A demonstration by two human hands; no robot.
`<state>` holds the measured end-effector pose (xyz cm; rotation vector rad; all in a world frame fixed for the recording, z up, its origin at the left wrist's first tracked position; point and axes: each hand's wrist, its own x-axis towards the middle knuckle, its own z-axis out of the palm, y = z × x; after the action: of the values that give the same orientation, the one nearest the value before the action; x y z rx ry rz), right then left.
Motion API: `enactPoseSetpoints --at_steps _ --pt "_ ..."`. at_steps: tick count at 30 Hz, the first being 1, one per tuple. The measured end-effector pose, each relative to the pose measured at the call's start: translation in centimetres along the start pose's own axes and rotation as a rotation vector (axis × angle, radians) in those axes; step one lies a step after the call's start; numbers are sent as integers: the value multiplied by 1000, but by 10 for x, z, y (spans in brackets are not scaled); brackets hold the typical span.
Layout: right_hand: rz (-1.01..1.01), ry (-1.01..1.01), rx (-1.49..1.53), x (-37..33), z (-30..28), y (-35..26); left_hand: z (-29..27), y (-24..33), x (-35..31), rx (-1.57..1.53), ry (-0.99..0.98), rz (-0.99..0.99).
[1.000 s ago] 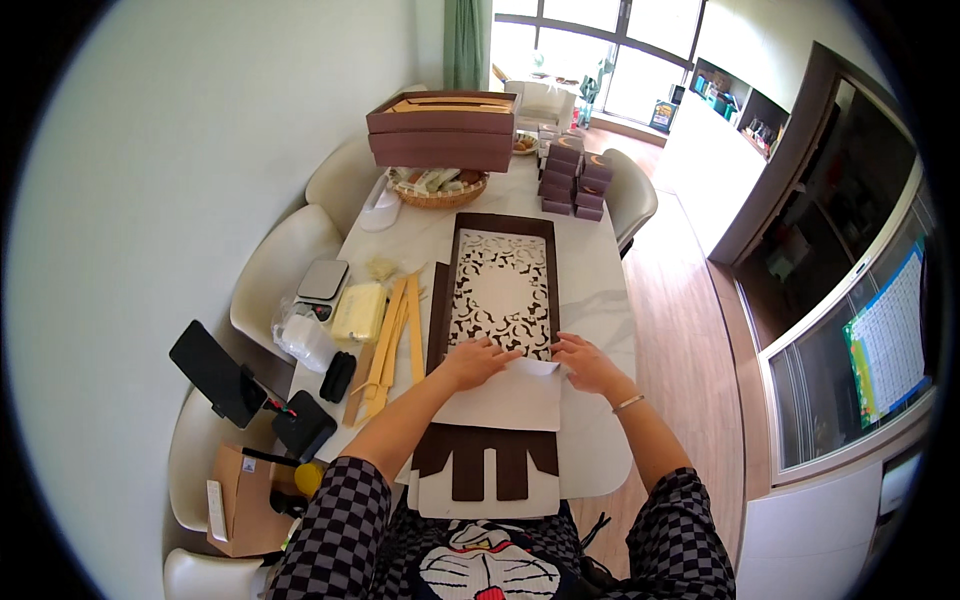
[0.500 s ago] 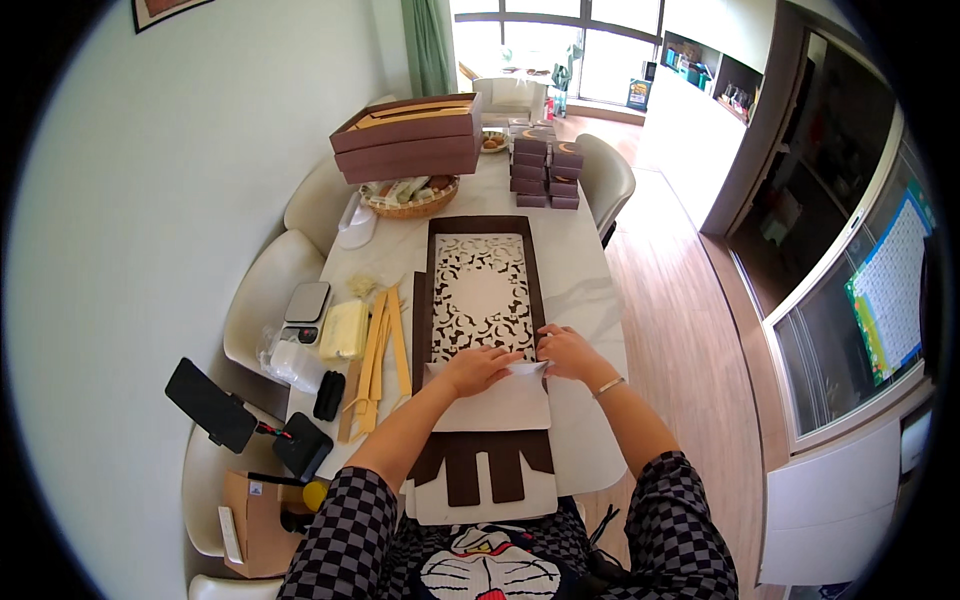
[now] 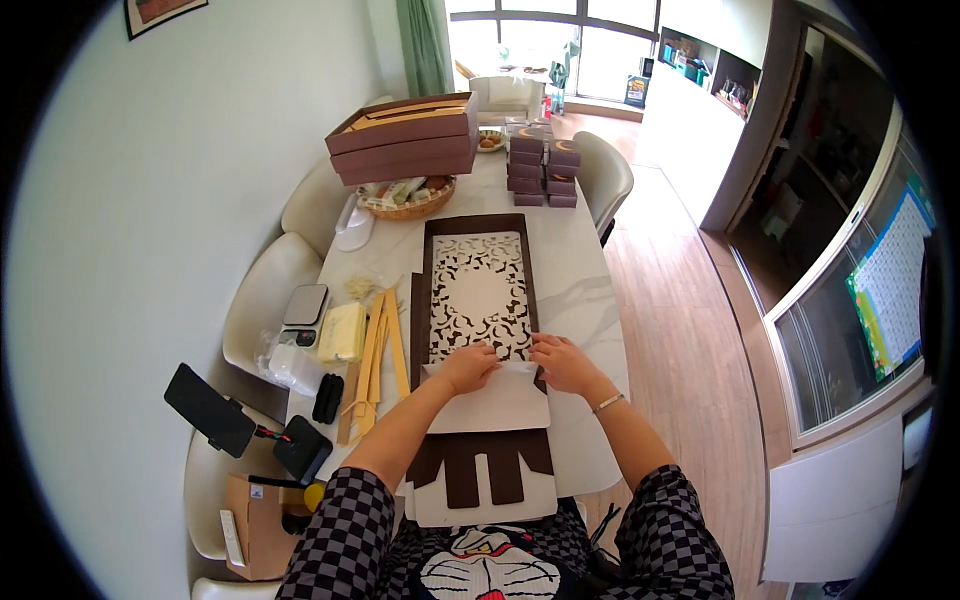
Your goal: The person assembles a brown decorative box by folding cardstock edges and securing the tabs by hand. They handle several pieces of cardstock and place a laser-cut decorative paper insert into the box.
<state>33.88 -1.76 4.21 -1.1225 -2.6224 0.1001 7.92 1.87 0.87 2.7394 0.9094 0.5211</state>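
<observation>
Two bare hands meet at the near end of a long carton in the head view; fine print fills a pale gridded chart (image 3: 893, 285) with a green-and-blue border on the glass door at the right, too small to read; a small blue-and-white label (image 3: 257, 491) sits on the brown cardboard box (image 3: 250, 530) at the lower left; small purple-brown boxes (image 3: 545, 175), stacked near the far end of the counter (image 3: 585, 290), show an orange crescent on top.

The carton (image 3: 475, 225) lies lengthwise along the middle of the counter; its inside is dark brown, its far end and long walls stand upright, and its near end is unfolded; a white sheet (image 3: 478, 290) with dark curling cut-outs around a plain middle shows on its bottom; a white flap (image 3: 490, 408) extends from the near end toward the person, with dark brown tabs (image 3: 465, 478) beyond it.

The left hand (image 3: 468, 368) rests at the flap's upper edge, fingers bent and close together; the right hand (image 3: 562, 363) is at the near right corner, fingers curled over the edge; whether either pinches the board cannot be told.

Yellow strips (image 3: 372, 350) lie left of the carton, beside a yellow packet (image 3: 343, 332).
</observation>
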Motion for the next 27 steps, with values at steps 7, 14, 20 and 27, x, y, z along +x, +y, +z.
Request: enactPoseSetpoints --at_steps 7,14,20,27 --pt "-142 11 -63 5 2 16 0 -1 3 -57 19 -13" --pt "-70 74 -47 1 10 8 0 3 2 -96 -33 -42" --pt "-97 130 -54 2 9 7 -2 2 1 -88 -38 -35" --pt "-70 -98 -76 20 3 8 -6 7 3 -23 -114 -42"
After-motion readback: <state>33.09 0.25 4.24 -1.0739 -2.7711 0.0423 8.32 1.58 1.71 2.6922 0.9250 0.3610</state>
